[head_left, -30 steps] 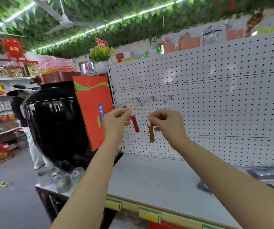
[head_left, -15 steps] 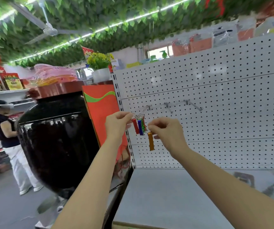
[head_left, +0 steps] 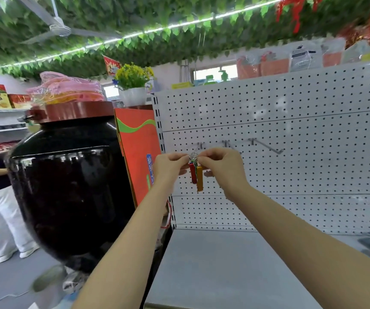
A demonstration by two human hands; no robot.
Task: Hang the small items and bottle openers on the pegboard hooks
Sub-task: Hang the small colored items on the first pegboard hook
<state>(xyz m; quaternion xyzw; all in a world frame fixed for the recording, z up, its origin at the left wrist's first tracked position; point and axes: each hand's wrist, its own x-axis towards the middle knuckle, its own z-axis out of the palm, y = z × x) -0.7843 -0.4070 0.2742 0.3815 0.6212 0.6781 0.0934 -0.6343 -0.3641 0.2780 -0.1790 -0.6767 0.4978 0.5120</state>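
Centrally, the white pegboard [head_left: 291, 134] fills the right and far part of the scene, standing behind a grey shelf [head_left: 235, 270]. Left of it stands a large black glazed jar [head_left: 68, 186] with a brown lid, and an orange carton [head_left: 137, 152] sits between jar and board. Three metal hooks [head_left: 266, 146] project from the board in a row; the right one is bare. Both arms reach to the leftmost hook. Left hand [head_left: 168, 166] pinches the wire rings at the top of a small bunch of bottle openers [head_left: 196, 175], fingers curled. Right hand [head_left: 221, 166] pinches the same rings from the right side, fingers likewise closed on them. Red and orange-gold openers hang down between the two hands, just in front of the board. Whether the rings sit on the hook cannot be told.
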